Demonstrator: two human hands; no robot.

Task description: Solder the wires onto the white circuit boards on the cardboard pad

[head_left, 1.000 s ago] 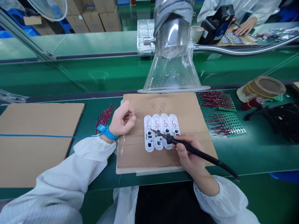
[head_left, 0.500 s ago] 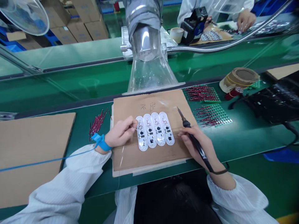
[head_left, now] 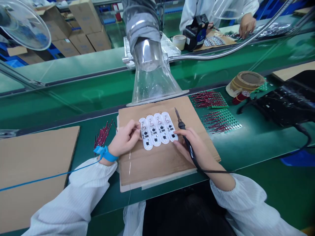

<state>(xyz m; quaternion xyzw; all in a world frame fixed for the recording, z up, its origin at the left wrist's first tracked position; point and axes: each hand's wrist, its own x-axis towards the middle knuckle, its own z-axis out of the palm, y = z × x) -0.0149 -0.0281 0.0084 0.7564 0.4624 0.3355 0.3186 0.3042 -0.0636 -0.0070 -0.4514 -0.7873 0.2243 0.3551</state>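
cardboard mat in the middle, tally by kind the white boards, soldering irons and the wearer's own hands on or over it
White boards: 4
Soldering iron: 1
Own hands: 2, the left hand and the right hand
Total: 7

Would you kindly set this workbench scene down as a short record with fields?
Left hand: pinches a thin solder wire beside the leftmost white board
Right hand: holds a soldering iron, fingers at the rightmost white board
White circuit boards: four, side by side on a cardboard sheet
Left wrist: blue strap
Right of cardboard: two green circuit boards bearing dark-red wires
Beyond cardboard: clear funnel hood
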